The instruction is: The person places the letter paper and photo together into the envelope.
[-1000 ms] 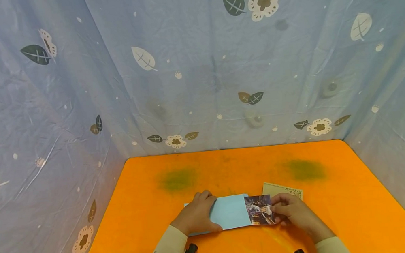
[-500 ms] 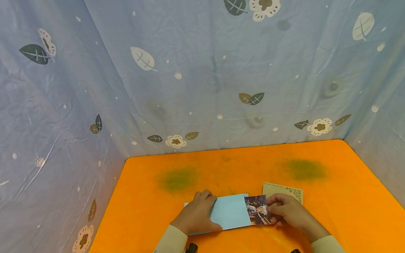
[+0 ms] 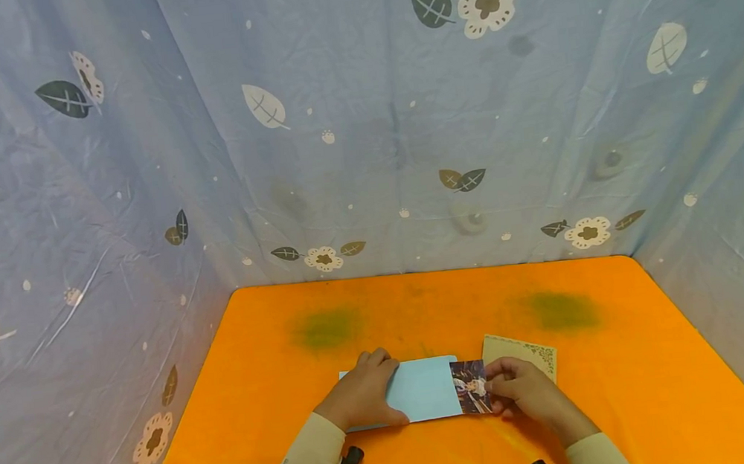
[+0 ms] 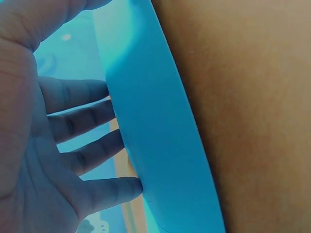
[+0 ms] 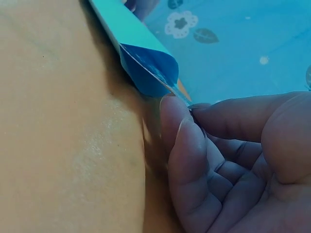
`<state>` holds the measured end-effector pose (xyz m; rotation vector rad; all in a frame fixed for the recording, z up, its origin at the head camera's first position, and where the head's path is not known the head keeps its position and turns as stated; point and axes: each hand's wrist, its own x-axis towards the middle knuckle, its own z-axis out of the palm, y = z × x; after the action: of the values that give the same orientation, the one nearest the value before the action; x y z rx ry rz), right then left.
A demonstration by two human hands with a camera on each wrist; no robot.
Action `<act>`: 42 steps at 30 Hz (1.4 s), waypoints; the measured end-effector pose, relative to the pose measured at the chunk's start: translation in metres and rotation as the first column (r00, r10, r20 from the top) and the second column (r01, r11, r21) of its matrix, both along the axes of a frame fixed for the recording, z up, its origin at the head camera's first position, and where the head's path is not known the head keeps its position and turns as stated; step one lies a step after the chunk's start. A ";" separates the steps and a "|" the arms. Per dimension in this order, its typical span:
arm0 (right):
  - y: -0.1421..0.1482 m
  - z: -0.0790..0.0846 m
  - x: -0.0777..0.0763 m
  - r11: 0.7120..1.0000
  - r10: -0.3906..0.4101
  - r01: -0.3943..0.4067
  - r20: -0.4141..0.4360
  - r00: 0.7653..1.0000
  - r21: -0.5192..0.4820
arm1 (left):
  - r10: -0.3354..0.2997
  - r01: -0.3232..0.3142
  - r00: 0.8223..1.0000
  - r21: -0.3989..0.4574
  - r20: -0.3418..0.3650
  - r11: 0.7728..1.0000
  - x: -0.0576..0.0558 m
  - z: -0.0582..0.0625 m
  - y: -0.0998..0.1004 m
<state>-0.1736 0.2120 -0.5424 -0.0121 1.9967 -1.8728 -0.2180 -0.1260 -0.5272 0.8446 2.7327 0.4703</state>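
A light blue paper envelope (image 3: 424, 389) lies crosswise near the front of the table. My left hand (image 3: 364, 393) holds its left part, thumb at the near edge and fingers toward the far edge; the left wrist view shows the fingertips (image 4: 131, 187) against the blue paper. A dark, colourful photo (image 3: 469, 385) sticks out of the envelope's right end, its left part hidden inside. My right hand (image 3: 525, 393) pinches the photo's right edge between thumb and fingers. In the right wrist view, the envelope's mouth (image 5: 165, 63) gapes around the photo.
A cream card with a patterned border (image 3: 521, 348) lies behind my right hand, partly covered by it. The orange tabletop (image 3: 420, 309) is bounded by a blue-grey curtain with flowers and leaves (image 3: 364, 150) at the back and sides.
My right hand has moved left with the photo, and less of the photo shows outside the envelope. The left hand and the envelope have stayed in place.
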 end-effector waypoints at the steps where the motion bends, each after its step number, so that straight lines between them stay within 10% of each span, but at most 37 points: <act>1: 0.000 -0.001 0.000 1.000 0.000 0.000 -0.003 1.000 0.001 | 0.000 0.000 1.000 0.001 -0.001 1.000 0.000 0.000 0.000; 42: -0.026 -0.006 0.001 1.000 0.023 -0.023 -0.017 1.000 0.010 | -0.007 0.007 1.000 0.001 -0.026 1.000 0.005 -0.003 0.000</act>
<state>-0.1729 0.1863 -0.5483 -0.0484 2.0089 -1.8542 -0.2126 -0.1258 -0.5299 0.8662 2.7530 0.4632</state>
